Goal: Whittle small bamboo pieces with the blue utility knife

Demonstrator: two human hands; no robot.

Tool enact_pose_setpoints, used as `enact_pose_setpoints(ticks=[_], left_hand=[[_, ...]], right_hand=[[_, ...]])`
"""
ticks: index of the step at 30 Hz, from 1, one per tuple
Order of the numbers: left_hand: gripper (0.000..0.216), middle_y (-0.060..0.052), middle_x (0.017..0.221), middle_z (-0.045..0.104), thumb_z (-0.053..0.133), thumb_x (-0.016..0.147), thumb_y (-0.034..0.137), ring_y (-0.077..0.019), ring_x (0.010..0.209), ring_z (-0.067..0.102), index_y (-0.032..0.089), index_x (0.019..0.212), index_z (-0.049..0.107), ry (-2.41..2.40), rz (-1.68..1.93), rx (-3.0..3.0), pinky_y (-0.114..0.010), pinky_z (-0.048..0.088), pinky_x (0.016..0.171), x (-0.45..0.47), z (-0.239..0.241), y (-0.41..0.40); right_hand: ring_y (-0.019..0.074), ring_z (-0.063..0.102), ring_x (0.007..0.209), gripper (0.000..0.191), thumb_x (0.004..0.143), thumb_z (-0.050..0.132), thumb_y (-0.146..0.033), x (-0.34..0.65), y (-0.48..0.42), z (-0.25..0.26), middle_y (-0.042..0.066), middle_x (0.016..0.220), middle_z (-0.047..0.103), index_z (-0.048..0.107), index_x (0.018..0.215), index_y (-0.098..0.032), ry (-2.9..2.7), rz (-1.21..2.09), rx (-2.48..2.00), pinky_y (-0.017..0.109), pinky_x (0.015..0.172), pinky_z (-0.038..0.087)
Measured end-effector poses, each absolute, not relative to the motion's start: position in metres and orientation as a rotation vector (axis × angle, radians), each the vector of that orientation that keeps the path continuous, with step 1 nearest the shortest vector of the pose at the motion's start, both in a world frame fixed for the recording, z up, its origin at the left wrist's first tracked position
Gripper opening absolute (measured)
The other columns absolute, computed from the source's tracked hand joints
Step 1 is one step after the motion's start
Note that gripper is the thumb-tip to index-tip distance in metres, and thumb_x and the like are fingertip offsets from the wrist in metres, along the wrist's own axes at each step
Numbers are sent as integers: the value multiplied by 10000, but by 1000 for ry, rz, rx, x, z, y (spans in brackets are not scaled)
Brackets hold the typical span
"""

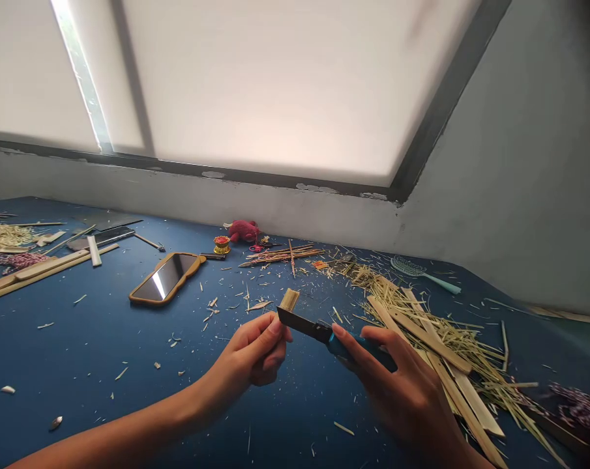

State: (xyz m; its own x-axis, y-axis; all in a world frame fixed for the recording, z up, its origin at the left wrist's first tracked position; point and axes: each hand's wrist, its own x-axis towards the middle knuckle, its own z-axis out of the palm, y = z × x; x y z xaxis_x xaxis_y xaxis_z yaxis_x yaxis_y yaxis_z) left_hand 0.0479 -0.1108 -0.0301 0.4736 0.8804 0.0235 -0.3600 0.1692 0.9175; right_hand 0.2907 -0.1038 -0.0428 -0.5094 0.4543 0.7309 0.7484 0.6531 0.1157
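Observation:
My left hand [255,352] is closed in a pinch on a short piece of bamboo [289,299] that stands up from my fingers. My right hand [397,378] grips a blue-handled utility knife [319,332]; its dark blade lies across the bamboo piece just above my left fingertips. Both hands hover over a blue table [79,352] strewn with small shavings.
A pile of bamboo strips and fibres [431,339] lies right of my hands. A phone in a brown case [165,278] lies to the left, with wooden slats [40,267] further left. A pink toy [243,230], a small red pot [221,244], sticks [280,255] and a teal brush [422,270] sit near the wall.

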Motion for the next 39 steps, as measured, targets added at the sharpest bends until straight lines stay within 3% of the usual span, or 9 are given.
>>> enact_pose_setpoints(ticks=[10, 22, 27, 32, 39], left_hand=[[256, 80, 490, 202, 435, 937, 335, -65, 464, 121, 150, 776, 508, 532, 850, 826, -188, 117, 434, 46, -17, -111], [244, 76, 486, 182, 459, 928, 310, -61, 450, 128, 149, 758, 528, 466, 784, 735, -173, 126, 418, 43, -15, -110], [234, 73, 492, 197, 464, 926, 315, -61, 450, 147, 152, 770, 527, 454, 758, 761, -172, 132, 415, 39, -15, -108], [240, 78, 475, 190, 514, 896, 347, -64, 449, 138, 155, 752, 520, 444, 662, 803, -175, 124, 414, 39, -25, -105], [212, 85, 499, 167, 533, 880, 310, -53, 441, 108, 142, 751, 521, 477, 636, 682, -159, 101, 404, 49, -37, -105]], right_hand=[[121, 573, 780, 587, 872, 541, -102, 292, -105, -43, 74, 1004, 531, 410, 1390, -343, -2154, -566, -912, 241, 616, 463], [90, 548, 706, 596, 882, 501, -93, 292, -106, -45, 74, 1014, 529, 380, 1406, -350, -2181, -416, -915, 209, 565, 452], [116, 564, 771, 612, 880, 485, -60, 291, -106, -47, 76, 991, 561, 349, 1427, -298, -2231, -291, -874, 226, 595, 453], [56, 437, 525, 567, 916, 428, -110, 288, -111, -43, 21, 834, 542, 298, 1449, -255, -2380, -104, -840, 171, 461, 376], [60, 456, 497, 540, 929, 378, -150, 286, -114, -38, 10, 783, 551, 292, 1458, -217, -2449, -37, -934, 170, 447, 361]])
